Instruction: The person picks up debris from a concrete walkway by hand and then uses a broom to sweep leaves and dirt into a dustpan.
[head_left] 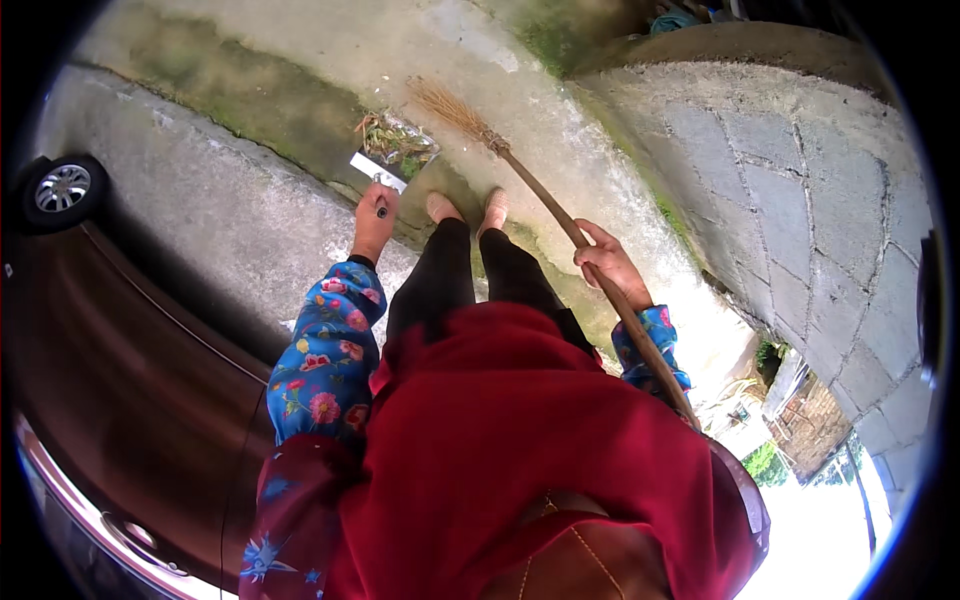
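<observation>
My left hand [373, 222] is closed round the upright handle of a long-handled dustpan, its fist hiding most of the handle. Down by my feet, the dustpan [372, 170] shows a white edge and holds dry leaves and green plant scraps [396, 142]. In my right hand [612, 265] is the wooden stick of a broom [541, 188], fingers curled around it. The stick slants from beside my right side toward the ground ahead. Its straw bristles [445, 105] fan out just beyond the dustpan, to its right, apart from it.
A brown car [120, 380] with a dark wheel [62, 192] stands close on my left. On the right rises a grey block wall [770, 190]. Mossy concrete ground [300, 75] has a raised edge [215, 140] running along the left. My feet [443, 207] stand right behind the dustpan.
</observation>
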